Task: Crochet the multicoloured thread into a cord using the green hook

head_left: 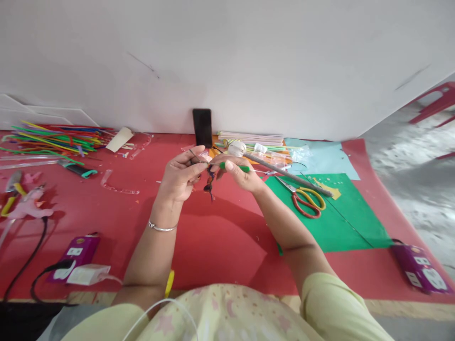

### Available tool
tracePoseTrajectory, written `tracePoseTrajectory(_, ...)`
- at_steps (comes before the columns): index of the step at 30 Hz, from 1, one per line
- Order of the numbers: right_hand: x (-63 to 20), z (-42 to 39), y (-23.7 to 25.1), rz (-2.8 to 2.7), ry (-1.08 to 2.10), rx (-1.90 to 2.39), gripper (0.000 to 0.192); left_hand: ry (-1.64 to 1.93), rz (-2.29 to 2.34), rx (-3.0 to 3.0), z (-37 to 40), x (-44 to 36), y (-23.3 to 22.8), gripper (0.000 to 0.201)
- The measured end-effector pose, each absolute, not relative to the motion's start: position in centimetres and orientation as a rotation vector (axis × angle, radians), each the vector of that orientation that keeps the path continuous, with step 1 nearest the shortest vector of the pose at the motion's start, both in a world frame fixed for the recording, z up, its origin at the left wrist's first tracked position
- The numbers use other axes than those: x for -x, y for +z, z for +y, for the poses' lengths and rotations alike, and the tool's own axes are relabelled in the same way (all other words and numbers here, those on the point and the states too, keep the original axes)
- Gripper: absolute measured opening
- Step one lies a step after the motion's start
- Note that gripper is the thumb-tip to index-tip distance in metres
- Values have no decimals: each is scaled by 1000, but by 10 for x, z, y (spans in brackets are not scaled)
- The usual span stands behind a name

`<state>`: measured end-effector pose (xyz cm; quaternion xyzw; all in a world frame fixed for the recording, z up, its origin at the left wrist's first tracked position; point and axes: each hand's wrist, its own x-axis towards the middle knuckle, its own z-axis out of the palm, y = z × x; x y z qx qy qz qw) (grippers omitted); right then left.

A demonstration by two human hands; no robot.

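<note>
In front of the upright black rectangular phone [202, 127], pinching a small dark-and-orange dangling piece [209, 185] with left hand [180, 176], gripping a slim green-handled tool [245, 168] in right hand [241, 177]; best to steady both, guiding gently.

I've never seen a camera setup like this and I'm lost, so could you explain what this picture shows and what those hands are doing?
There's no machine here: these are a person's own bare hands, and the single picture comes from a camera worn on the head, looking forward and down. The left hand pinches a small dark-and-orange piece, too small to make out in detail. The right hand holds a thin tool with a green handle. On the red tabletop, to the left, lies a pile of colourful strips. To the right, scissors lie on a green sheet. At the back, a phone leans upright against a pale panel.
</note>
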<state>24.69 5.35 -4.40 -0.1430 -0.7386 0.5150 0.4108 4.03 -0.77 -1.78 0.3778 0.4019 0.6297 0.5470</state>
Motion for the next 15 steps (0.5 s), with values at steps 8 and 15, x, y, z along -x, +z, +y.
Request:
tracePoseTrajectory(8, -247, 55, -50, -1824, 1217, 376, 69, 1443, 982, -874, -8, -38, -18, 44)
tracePoseTrajectory(15, -257, 63, -45, -1923, 926, 258, 45, 1426, 1009, -855, -8, -35, -17, 46)
